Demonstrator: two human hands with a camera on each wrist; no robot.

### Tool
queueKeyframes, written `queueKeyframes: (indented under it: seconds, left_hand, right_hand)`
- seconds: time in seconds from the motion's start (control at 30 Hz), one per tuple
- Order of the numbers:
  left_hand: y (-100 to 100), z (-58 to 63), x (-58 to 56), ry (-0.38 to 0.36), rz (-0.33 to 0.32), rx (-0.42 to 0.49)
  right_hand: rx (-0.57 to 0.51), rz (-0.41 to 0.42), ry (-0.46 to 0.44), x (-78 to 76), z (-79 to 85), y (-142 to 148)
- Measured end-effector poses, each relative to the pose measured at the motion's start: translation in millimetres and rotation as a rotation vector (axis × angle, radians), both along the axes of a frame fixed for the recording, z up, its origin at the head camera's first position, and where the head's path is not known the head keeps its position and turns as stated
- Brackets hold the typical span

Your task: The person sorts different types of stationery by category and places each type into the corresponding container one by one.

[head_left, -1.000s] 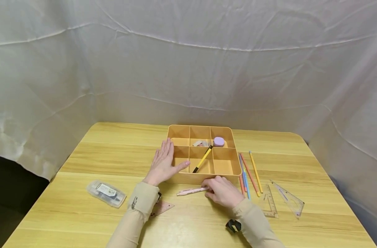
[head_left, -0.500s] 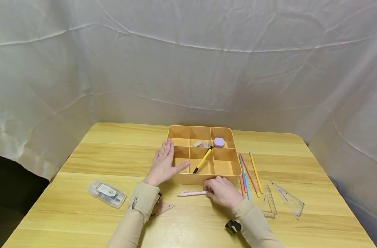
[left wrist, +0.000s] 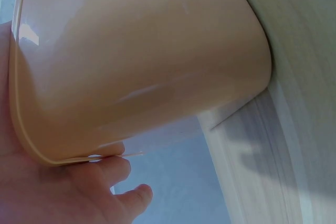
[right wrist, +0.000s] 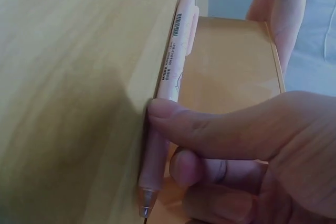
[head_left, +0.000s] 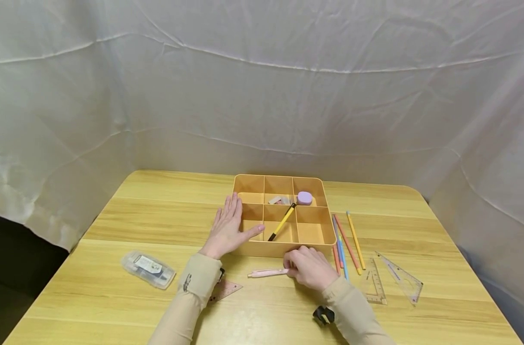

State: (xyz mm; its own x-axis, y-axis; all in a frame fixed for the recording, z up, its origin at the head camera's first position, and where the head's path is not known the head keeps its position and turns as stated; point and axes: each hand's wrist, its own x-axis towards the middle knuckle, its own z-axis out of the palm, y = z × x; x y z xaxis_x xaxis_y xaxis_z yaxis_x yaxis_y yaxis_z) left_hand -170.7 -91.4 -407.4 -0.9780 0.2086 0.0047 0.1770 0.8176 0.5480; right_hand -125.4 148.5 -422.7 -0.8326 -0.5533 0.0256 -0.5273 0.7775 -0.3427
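My left hand (head_left: 227,232) rests on the left rim of an orange divided box (head_left: 262,248), fingers extended along it and thumb across the front left compartment. The left wrist view has this hand (left wrist: 68,195) at the box's upper edge, beside its smooth side wall (left wrist: 147,51). In front of the box, my right hand (head_left: 309,267) pinches a pink pen (head_left: 262,273) lying sideways close to the tabletop. The right wrist view gives the thumb (right wrist: 168,109) on the barrel and curled fingers behind. Printing and a clip show on the pen (right wrist: 176,51); its metal tip points toward the bottom.
In the box are a yellow-and-black pen (head_left: 282,221), a lilac rounded item (head_left: 304,198) and small eraser-like pieces (head_left: 275,200). Several coloured pencils (head_left: 352,239) and clear set squares (head_left: 402,278) lie right. A transparent case (head_left: 147,270) and pink set square (head_left: 225,289) lie left.
The pink pen has turned in my right fingers, its outer end swinging slightly toward me, and now lies more level. My left hand and the box have stayed in place.
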Motion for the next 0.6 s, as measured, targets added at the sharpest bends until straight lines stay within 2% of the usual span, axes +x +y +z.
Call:
queueKeyframes:
  seconds: [0.4, 0.6]
  left_hand:
    - [-1, 0.9, 0.5, -0.005, -0.003, 0.002]
    - [0, 0.8, 0.4, -0.003, -0.008, -0.001]
  right_hand:
    - [0.065, 0.011, 0.023, 3.9, 0.2, 4]
    - [0.068, 0.053, 0.0, 5.0, 3.1, 10]
